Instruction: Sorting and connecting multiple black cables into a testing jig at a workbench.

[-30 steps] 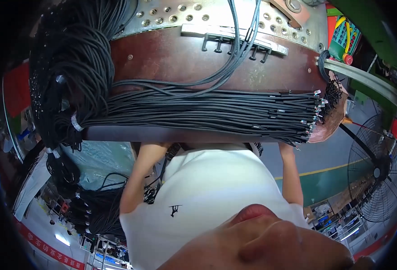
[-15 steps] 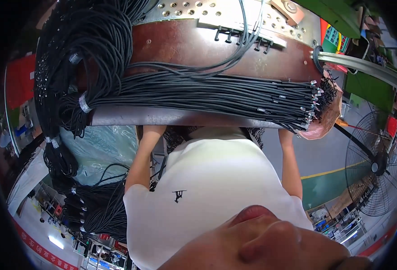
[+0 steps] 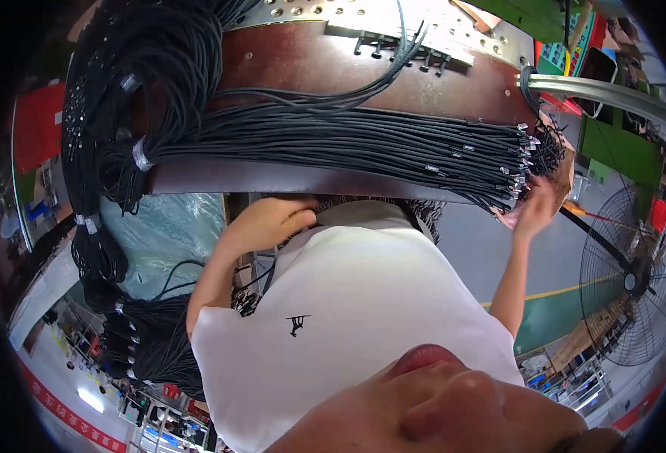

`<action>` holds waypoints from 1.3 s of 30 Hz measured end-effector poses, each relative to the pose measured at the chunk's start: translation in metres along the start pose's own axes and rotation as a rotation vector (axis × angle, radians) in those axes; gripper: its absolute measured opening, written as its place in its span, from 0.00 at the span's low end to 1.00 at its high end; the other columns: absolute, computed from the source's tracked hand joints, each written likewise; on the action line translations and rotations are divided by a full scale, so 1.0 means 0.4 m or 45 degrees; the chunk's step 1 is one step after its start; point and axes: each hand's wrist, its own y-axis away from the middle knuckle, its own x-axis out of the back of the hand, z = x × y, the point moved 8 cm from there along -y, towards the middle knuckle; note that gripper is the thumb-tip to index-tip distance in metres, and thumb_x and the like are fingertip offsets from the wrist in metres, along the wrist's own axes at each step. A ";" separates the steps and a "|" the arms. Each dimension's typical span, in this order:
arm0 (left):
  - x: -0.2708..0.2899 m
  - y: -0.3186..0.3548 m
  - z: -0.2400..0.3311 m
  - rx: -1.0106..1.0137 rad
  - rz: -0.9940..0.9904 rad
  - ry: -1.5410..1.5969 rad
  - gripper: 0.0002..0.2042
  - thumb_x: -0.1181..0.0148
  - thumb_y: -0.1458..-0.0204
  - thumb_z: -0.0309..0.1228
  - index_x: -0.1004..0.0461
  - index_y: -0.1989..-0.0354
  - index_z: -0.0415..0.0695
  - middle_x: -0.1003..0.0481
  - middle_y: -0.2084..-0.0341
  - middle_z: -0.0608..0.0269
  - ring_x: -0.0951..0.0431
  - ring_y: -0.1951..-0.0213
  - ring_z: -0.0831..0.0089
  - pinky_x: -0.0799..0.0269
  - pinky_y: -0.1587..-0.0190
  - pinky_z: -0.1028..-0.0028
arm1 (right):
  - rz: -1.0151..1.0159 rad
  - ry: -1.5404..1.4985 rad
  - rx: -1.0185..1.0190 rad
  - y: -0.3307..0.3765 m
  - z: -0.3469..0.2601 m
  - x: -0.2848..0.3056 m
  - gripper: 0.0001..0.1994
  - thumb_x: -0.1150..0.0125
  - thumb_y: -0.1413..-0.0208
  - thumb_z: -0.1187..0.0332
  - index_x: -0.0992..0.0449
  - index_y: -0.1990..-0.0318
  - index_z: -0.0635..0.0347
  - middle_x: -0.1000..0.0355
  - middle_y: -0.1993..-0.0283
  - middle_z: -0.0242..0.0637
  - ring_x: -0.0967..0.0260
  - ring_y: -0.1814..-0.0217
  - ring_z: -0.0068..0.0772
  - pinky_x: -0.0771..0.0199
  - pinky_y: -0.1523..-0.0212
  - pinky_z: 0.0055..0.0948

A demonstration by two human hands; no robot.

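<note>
The right hand [image 3: 533, 208] is cupping, fingers spread, under the metal-tipped ends of the cables [image 3: 363, 147] lying across the brown surface [image 3: 310, 60] to its right edge. The left hand [image 3: 272, 223] is resting curled at the near edge, its grip unclear. Loose ends are overhanging, so a careless pull is likely to drag the cables off or tangle them.

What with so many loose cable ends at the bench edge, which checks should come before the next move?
1. Right hand at the metal-tipped ends of the long black cable bundle: ok.
2. Right hand's grip on any tip: cannot tell.
3. Left hand holding a cable: cannot tell; it sits at the near edge of the brown bench.
4. Bundle lying straight across the bench: ok.
5. White tie in place near the bundle's left end: ok.
</note>
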 end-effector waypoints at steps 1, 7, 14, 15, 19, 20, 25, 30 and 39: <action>0.008 0.002 0.062 -0.188 -0.100 0.087 0.20 0.52 0.40 0.43 0.28 0.47 0.41 0.26 0.51 0.50 0.27 0.48 0.53 0.33 0.45 0.64 | 0.204 -0.028 -0.018 -0.051 -0.034 0.064 0.14 0.47 0.41 0.75 0.29 0.48 0.69 0.30 0.48 0.43 0.30 0.48 0.34 0.32 0.46 0.27; 0.019 -0.120 0.439 -1.037 0.479 -0.279 0.28 0.44 0.44 0.40 0.40 0.38 0.38 0.39 0.38 0.50 0.39 0.36 0.55 0.42 0.37 0.60 | -0.262 0.379 1.115 -0.232 -0.658 -0.337 0.15 0.38 0.46 0.64 0.25 0.52 0.59 0.27 0.53 0.43 0.30 0.52 0.45 0.30 0.50 0.37; 0.111 -0.169 0.337 -0.482 1.043 -1.191 0.25 0.42 0.49 0.44 0.29 0.47 0.41 0.28 0.50 0.52 0.25 0.52 0.63 0.28 0.53 0.66 | -0.359 0.342 1.411 -0.219 -0.653 -0.417 0.16 0.37 0.52 0.68 0.24 0.53 0.46 0.25 0.57 0.29 0.29 0.54 0.37 0.28 0.55 0.33; 0.120 -0.170 0.334 -0.428 0.978 -1.188 0.22 0.42 0.49 0.44 0.27 0.50 0.43 0.27 0.51 0.54 0.24 0.54 0.62 0.28 0.54 0.68 | -0.362 0.348 1.393 -0.219 -0.636 -0.386 0.17 0.38 0.53 0.70 0.23 0.53 0.46 0.26 0.57 0.29 0.29 0.55 0.37 0.28 0.54 0.33; 0.189 -0.178 0.349 -0.677 0.910 -0.912 0.15 0.37 0.51 0.39 0.22 0.57 0.44 0.23 0.57 0.60 0.22 0.60 0.64 0.28 0.56 0.69 | -0.154 0.247 0.807 -0.259 -0.508 -0.144 0.23 0.40 0.60 0.84 0.21 0.53 0.51 0.25 0.60 0.36 0.29 0.55 0.39 0.28 0.54 0.34; 0.215 -0.179 0.346 -0.653 0.844 -0.620 0.13 0.37 0.51 0.35 0.21 0.60 0.42 0.22 0.61 0.59 0.22 0.62 0.64 0.28 0.57 0.71 | -0.025 0.224 0.623 -0.250 -0.445 -0.064 0.22 0.41 0.56 0.82 0.22 0.51 0.52 0.25 0.57 0.38 0.28 0.55 0.40 0.28 0.54 0.34; 0.270 -0.205 0.323 -0.396 0.512 0.190 0.11 0.37 0.50 0.30 0.21 0.62 0.36 0.19 0.70 0.60 0.23 0.68 0.79 0.30 0.62 0.79 | 0.281 0.687 0.129 -0.074 -0.151 0.104 0.19 0.45 0.44 0.74 0.31 0.43 0.65 0.29 0.49 0.46 0.33 0.46 0.48 0.33 0.44 0.37; 0.214 -0.269 0.381 -0.201 -0.002 0.327 0.12 0.40 0.46 0.32 0.26 0.56 0.39 0.27 0.79 0.70 0.32 0.76 0.87 0.38 0.74 0.85 | -0.255 0.295 0.600 0.073 -0.395 -0.067 0.21 0.37 0.57 0.75 0.24 0.51 0.57 0.29 0.49 0.39 0.32 0.48 0.44 0.33 0.46 0.39; -0.009 -0.502 0.602 -0.292 -0.363 0.410 0.14 0.47 0.42 0.38 0.26 0.68 0.37 0.29 0.83 0.68 0.36 0.83 0.83 0.41 0.80 0.80 | -0.256 0.306 0.659 -0.035 -0.430 -0.078 0.18 0.36 0.54 0.72 0.25 0.52 0.56 0.29 0.53 0.38 0.33 0.50 0.42 0.36 0.49 0.37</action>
